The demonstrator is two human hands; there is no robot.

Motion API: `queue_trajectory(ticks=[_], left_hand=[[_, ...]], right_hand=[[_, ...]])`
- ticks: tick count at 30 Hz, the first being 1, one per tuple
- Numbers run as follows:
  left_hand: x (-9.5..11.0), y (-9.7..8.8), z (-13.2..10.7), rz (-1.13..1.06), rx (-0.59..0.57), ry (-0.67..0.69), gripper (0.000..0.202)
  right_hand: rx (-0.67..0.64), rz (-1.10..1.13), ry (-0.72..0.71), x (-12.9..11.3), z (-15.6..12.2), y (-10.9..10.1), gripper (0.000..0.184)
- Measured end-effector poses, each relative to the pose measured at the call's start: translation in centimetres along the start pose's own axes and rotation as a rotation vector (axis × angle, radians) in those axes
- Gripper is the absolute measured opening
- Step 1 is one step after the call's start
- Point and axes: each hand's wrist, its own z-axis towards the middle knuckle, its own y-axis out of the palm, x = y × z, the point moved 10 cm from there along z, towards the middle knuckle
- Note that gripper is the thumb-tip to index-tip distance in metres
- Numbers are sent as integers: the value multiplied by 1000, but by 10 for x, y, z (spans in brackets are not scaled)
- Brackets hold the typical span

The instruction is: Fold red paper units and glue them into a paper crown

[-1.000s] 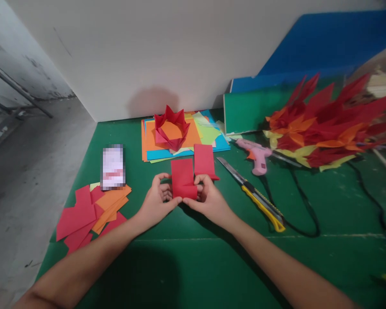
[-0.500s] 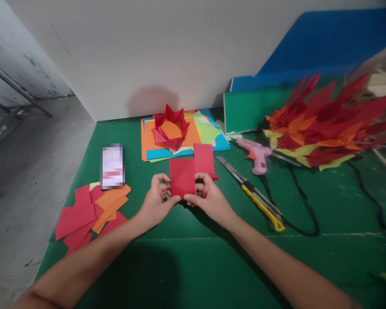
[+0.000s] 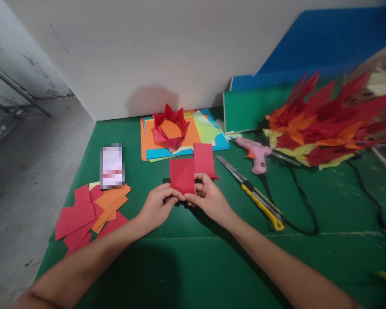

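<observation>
Both hands pinch the lower edge of a small red paper sheet (image 3: 182, 175) held upright just above the green table (image 3: 193, 257). My left hand (image 3: 157, 206) grips its bottom left corner with closed fingers. My right hand (image 3: 209, 198) grips its bottom right, thumb in front. A second red paper piece (image 3: 204, 159) lies flat just behind, touching the held sheet's right side.
A folded red paper crown (image 3: 171, 127) sits on a stack of coloured sheets (image 3: 209, 134). A phone (image 3: 112, 166) and loose red and orange scraps (image 3: 90, 210) lie left. A yellow utility knife (image 3: 254, 192), a pink glue gun (image 3: 255, 153) and a red-orange paper flower pile (image 3: 324, 124) lie right.
The red sheet's folded lower flap has been flattened out. My left hand's fingers have closed in onto the sheet's bottom edge; my right hand has barely moved.
</observation>
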Motion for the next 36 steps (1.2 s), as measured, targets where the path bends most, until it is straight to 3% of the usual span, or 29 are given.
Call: queue_trajectory(ticks=[13, 25, 29, 33, 36], left_hand=[[-2, -2, 0, 82, 18, -44, 15], [-10, -5, 0, -38, 63, -106, 10], [-22, -2, -1, -169, 81, -152, 28], [-19, 5, -2, -240, 49, -122, 46], [-16, 8, -4, -218, 15, -138, 47]], right_hand=[[0, -24, -4, 1, 0, 0, 48], [8, -57, -16, 0, 0, -2, 53], [-21, -82, -56, -4, -2, 1, 57], [-58, -36, -73, -8, -4, 7, 57], [-70, -53, -66, -9, -6, 9, 60]])
